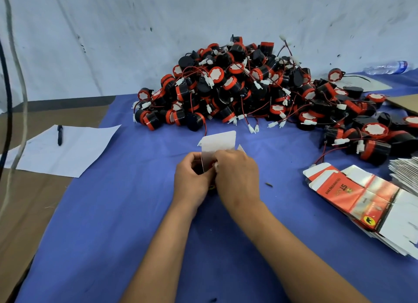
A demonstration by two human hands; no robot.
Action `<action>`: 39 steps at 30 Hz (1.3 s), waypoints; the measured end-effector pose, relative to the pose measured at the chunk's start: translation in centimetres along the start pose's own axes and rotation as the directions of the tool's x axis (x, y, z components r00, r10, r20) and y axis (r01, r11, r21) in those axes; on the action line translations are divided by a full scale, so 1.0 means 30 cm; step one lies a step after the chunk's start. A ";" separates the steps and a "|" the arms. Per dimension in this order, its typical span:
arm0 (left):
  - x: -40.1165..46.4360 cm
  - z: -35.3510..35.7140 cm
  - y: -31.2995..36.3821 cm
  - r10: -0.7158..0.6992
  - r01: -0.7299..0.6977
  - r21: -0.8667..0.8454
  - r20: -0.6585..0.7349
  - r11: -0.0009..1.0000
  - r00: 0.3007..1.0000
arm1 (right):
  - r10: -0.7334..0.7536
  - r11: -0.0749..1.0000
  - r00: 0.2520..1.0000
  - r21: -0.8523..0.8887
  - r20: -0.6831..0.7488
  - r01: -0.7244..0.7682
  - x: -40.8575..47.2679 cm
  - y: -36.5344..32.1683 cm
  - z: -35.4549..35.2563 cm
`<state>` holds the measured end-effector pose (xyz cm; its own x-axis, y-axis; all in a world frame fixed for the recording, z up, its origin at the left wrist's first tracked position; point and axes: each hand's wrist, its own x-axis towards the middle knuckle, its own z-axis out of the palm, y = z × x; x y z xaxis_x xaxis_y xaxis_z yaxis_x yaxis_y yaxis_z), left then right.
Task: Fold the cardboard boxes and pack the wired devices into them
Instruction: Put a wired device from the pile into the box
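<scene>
Gripping box between both hands, left hand fingers curled round side, right hand fingers pinching device connector.

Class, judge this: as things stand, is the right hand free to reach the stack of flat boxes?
Probably not yet: the right hand and left hand both grip the open box. The blue cloth toward the flat boxes looks unobstructed.

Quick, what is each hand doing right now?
Left hand: grips the small box.
Right hand: fingers curled at the box's opening; what it pinches cannot be told.
</scene>
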<state>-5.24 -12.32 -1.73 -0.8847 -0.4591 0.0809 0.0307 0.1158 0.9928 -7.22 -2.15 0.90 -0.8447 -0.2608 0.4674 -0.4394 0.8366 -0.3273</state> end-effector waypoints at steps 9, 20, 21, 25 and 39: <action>-0.001 -0.007 0.013 0.006 -0.006 0.041 0.005 0.999 1.000 | -0.162 0.983 0.942 0.128 0.296 0.128 0.020 0.017 -0.037; -0.018 -0.009 0.033 0.005 -0.004 0.087 -0.011 0.996 1.000 | -0.119 0.988 0.935 0.134 0.334 0.078 0.024 0.014 -0.025; -0.020 -0.008 0.037 0.006 -0.005 0.087 -0.013 0.996 1.000 | -0.103 0.988 0.931 0.147 0.349 0.054 0.025 0.012 -0.026; -0.016 -0.010 0.031 0.024 -0.023 0.108 -0.013 0.994 1.000 | -0.070 0.985 0.930 0.173 0.360 0.007 0.041 0.008 -0.024; -0.014 -0.033 0.022 0.050 -0.059 0.102 0.084 0.993 0.995 | -0.140 0.938 0.917 0.348 0.373 0.002 0.082 0.047 -0.067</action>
<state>-4.38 -12.91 -1.03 -0.9178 -0.3775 0.1230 0.0348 0.2320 0.9721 -9.30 -0.65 3.22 -0.8271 -0.5362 0.1685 -0.5200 0.6163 -0.5914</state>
